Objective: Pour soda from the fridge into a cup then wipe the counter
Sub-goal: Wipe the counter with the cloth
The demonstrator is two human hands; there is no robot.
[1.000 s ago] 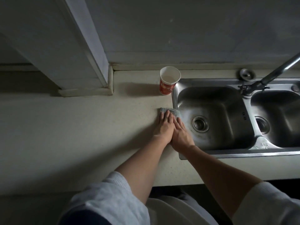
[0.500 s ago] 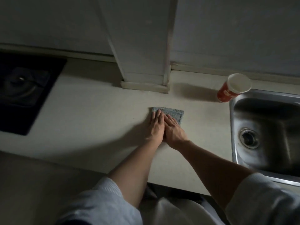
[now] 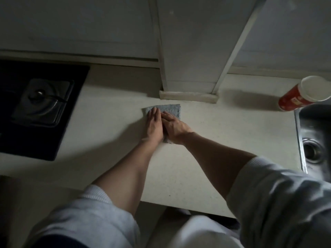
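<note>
A grey-blue cloth (image 3: 170,109) lies flat on the pale counter (image 3: 223,140), just in front of a white pillar base. My left hand (image 3: 154,125) and my right hand (image 3: 174,127) press down on the cloth side by side, palms flat and fingers together. Most of the cloth is hidden under them. A red paper cup (image 3: 297,99) with a white inside stands at the far right by the sink corner. What is in the cup cannot be seen.
A black gas hob (image 3: 35,108) fills the counter's left end. A steel sink (image 3: 315,140) with a round drain is at the right edge. The white pillar (image 3: 189,68) and wall close off the back. The counter's front edge runs below my forearms.
Both hands have slid the cloth leftward along the counter, from the sink's rim to in front of the pillar. The view has swung left, bringing the hob in.
</note>
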